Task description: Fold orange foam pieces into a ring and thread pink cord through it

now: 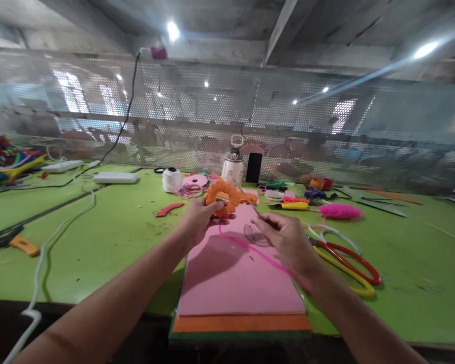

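In my left hand (197,222) is an orange ring with a scalloped, petal-like edge (233,196), pinched at its lower left between thumb and fingers. My right hand (290,240) is closed on a thin tan stick (251,199), whose far end points up and left, close to the ring. From below the ring a pink yarn strand (246,244) trails down right to my right wrist. Both hands are above a stack of pink sheets (238,288), with orange and green layers showing at the front edge. A clear round protractor-like disc (257,234) lies on the top sheet.
Big scissors with red and yellow handles (349,268) lie right of the stack, near a pink yarn bundle (340,211). Behind stand a white thread spool (172,180), a white bottle (232,169) and a phone (254,167). A white cable (55,235) crosses the left side.
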A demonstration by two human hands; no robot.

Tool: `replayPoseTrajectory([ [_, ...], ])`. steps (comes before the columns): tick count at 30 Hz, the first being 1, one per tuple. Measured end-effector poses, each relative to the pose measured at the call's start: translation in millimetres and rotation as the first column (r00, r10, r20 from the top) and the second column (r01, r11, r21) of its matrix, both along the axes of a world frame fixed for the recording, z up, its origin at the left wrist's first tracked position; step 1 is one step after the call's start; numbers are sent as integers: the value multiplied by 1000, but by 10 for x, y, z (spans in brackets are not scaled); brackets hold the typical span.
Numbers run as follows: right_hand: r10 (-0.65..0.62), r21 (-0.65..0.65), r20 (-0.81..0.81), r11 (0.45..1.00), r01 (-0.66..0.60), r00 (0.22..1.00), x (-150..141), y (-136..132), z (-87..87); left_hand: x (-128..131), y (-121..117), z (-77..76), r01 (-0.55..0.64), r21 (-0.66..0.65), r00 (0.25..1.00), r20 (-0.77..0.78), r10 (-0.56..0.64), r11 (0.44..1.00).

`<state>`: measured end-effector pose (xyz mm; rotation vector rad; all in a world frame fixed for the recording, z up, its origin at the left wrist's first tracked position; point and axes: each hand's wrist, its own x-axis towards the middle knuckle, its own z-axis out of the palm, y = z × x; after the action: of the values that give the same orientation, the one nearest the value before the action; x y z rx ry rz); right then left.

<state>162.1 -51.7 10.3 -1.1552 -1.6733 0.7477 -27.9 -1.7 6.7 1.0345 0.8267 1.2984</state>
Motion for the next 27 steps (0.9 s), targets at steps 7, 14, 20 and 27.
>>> replayPoseTrajectory([
  [7,-51,177,134,984,27,990,-68,9,7,97,-62,-59,97,2,987,-132,-96,995],
  [14,-189,270,583,962,31,791,-156,107,139,164,-88,-129,177,38,963,-212,-165,983],
  [20,-200,255,601,966,51,774,-214,188,135,184,-112,-112,197,68,966,-181,-183,978],
  [27,-193,219,387,969,114,901,-254,271,16,181,-96,-84,153,41,966,-218,-141,987],
])
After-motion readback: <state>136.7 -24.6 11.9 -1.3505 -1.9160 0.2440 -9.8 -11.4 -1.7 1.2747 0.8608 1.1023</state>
